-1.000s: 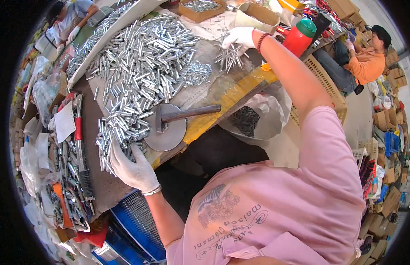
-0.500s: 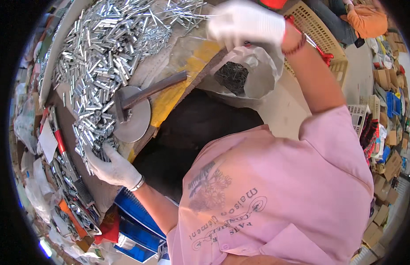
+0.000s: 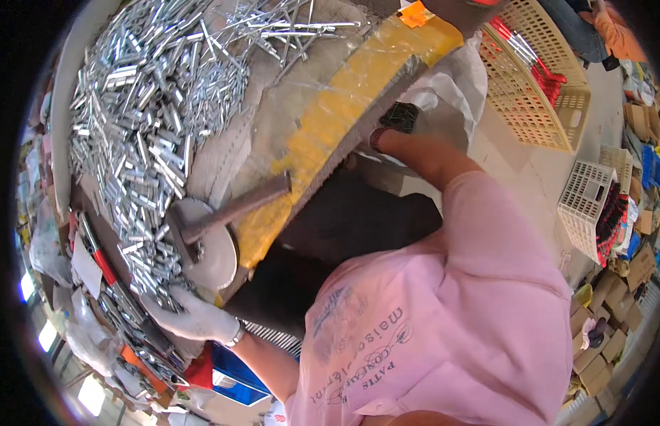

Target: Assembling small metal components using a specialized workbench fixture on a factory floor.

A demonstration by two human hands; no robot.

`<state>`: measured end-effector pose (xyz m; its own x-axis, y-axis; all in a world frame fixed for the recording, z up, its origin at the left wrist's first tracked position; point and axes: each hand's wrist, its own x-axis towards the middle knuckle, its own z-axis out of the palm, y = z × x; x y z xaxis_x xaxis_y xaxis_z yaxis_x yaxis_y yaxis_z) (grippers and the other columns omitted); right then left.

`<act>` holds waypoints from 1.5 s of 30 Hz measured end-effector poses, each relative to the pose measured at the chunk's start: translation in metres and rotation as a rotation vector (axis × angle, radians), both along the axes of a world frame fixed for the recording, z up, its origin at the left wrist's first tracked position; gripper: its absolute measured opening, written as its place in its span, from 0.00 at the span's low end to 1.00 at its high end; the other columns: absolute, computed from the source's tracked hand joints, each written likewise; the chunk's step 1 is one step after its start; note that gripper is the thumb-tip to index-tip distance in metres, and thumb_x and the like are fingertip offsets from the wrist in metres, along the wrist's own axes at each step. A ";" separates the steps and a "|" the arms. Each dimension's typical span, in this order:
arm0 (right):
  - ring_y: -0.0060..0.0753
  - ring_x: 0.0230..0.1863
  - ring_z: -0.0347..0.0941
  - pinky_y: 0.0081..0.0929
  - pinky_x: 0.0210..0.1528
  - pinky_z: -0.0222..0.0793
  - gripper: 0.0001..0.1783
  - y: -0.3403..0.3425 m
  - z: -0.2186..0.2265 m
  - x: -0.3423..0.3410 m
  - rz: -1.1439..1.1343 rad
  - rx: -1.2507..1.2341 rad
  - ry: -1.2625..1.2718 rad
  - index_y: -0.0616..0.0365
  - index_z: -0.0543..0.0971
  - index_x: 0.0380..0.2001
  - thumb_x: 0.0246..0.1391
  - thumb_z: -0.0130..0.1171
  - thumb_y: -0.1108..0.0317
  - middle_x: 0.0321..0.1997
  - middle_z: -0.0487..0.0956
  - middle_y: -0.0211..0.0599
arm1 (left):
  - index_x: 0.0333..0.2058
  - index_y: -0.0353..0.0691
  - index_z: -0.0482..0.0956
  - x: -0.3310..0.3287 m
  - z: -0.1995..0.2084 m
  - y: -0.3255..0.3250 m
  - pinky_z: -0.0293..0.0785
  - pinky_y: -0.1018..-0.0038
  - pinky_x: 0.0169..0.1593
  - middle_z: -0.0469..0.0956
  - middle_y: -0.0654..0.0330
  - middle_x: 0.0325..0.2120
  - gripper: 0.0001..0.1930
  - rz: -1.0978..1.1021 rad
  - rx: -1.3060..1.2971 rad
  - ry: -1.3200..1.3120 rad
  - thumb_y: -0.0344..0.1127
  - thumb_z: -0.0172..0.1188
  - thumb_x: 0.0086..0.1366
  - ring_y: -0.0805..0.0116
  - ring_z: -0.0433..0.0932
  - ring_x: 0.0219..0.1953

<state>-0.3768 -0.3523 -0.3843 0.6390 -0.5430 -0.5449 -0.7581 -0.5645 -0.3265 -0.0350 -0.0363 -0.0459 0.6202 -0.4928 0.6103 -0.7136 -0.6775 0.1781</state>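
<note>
My left hand (image 3: 193, 317), in a white glove, is at the near end of a long heap of short metal tubes (image 3: 149, 188). Its fingers curl round several of the tubes, and the fingertips are partly hidden among them. Beside the heap, a hammer (image 3: 237, 207) lies with its head on a round metal disc (image 3: 215, 264). My right forearm (image 3: 426, 160) reaches down past the bench edge towards a white sack (image 3: 454, 96) with dark thin pieces (image 3: 401, 116) inside. That edge hides my right hand from the wrist on.
Yellow tape (image 3: 330, 117) covers the bench edge. Long thin metal rods (image 3: 301, 30) lie at the far side. Red-handled tools (image 3: 547, 78) stand in a cream plastic crate (image 3: 515, 106) at right. Hand tools (image 3: 131, 312) line the left side. A person (image 3: 614, 32) is at the far right.
My right hand has come down from above the sack to behind the bench edge, out of sight. My left hand stays at the heap's near end. The whole view has shifted.
</note>
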 end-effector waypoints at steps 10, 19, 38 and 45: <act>0.58 0.55 0.81 0.46 0.57 0.77 0.21 -0.002 -0.042 -0.032 -0.169 0.073 0.005 0.54 0.85 0.52 0.57 0.60 0.61 0.52 0.85 0.55 | 0.67 0.30 0.71 -0.004 0.005 0.004 0.66 0.60 0.70 0.73 0.44 0.66 0.28 0.136 0.100 0.049 0.39 0.59 0.74 0.49 0.73 0.66; 0.58 0.55 0.81 0.46 0.57 0.77 0.21 -0.014 -0.051 -0.043 -0.264 0.092 -0.019 0.54 0.85 0.53 0.57 0.60 0.61 0.52 0.85 0.55 | 0.68 0.31 0.70 0.010 0.005 -0.009 0.70 0.60 0.67 0.73 0.44 0.65 0.27 0.059 0.138 -0.010 0.38 0.57 0.75 0.50 0.75 0.64; 0.58 0.55 0.81 0.46 0.57 0.77 0.21 -0.381 0.343 0.283 0.022 -0.617 -0.737 0.54 0.85 0.53 0.58 0.59 0.60 0.52 0.84 0.55 | 0.63 0.27 0.71 -0.028 0.023 -0.014 0.63 0.52 0.70 0.74 0.38 0.59 0.32 0.083 -0.007 0.124 0.25 0.57 0.57 0.38 0.71 0.63; 0.58 0.55 0.81 0.46 0.57 0.77 0.21 -0.404 0.330 0.251 -0.058 -0.606 -0.748 0.54 0.85 0.53 0.58 0.59 0.60 0.52 0.84 0.55 | 0.63 0.25 0.73 -0.037 0.039 -0.035 0.66 0.54 0.70 0.73 0.39 0.65 0.27 -0.009 0.063 0.084 0.27 0.62 0.66 0.41 0.72 0.65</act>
<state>-0.1254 -0.7559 -0.0546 0.6703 -0.6399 0.3758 -0.5042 -0.7643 -0.4021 -0.0725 -0.0715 -0.0074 0.6632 -0.5341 0.5243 -0.7039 -0.6831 0.1944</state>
